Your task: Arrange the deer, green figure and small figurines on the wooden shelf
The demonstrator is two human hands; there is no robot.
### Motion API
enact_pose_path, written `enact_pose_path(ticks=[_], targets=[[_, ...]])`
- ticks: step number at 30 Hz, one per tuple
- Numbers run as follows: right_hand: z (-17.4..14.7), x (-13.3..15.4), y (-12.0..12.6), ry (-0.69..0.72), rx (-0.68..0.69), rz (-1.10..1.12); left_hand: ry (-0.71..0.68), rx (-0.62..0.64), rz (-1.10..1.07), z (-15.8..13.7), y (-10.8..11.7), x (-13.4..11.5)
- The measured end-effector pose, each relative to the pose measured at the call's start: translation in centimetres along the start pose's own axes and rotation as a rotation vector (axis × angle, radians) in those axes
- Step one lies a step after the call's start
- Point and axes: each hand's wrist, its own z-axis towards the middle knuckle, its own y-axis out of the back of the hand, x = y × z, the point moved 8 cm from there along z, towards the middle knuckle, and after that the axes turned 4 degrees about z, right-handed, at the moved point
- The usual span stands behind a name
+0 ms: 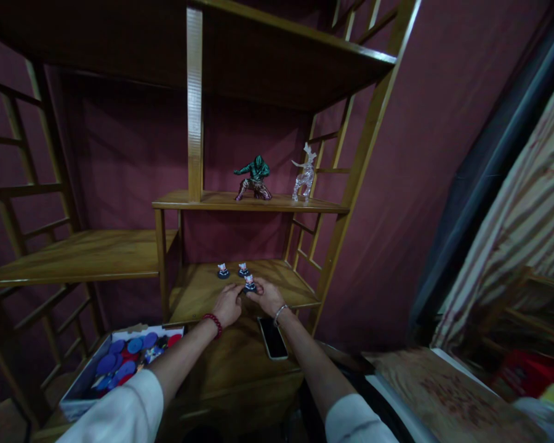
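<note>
A small white-headed figurine [249, 283] on a dark round base is held between my two hands above the lower shelf. My right hand [268, 298] grips it from the right, thumb and fingers closed at its base. From the left, my left hand [228, 305] pinches at the base's edge, its fingertips partly hidden. Just beyond, two look-alike figurines stand upright on the shelf: one figurine [222, 271] to the left and another figurine [243, 270] right behind the held one.
A box [76, 394] of blue, purple and red discs stands at lower left. Beneath my right forearm lies a phone [273, 339]. The shelf above [212, 200] carries a green crouching figure [253, 178] and a clear deer figure [304, 175]. A wooden post [337, 246] borders the right side.
</note>
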Motion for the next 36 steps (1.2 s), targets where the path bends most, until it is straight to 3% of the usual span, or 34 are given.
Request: enact_pose_path(ticks=[9,16,22,31,36], targets=[[1.2,-2.2,0.3,-0.019,-0.016,0.090,-0.031,-0.075,0.012,0.9,0.6,0.0],[1.7,-2.3,0.2,-0.045,-0.027,0.073,0.091,-0.142,0.435,1.8,2.4,1.3],[2.1,-2.6,0.1,-0.051,-0.041,0.052,0.151,-0.148,0.615,2.1,2.6,1.8],[1.2,-0.6,0.8,-0.069,-0.062,-0.117,0.215,-0.203,0.691,2.4,2.9,2.7],[1.1,-0.8,0.9,-0.092,-0.077,-0.190,0.233,-0.161,0.679,3.0,2.5,3.3]])
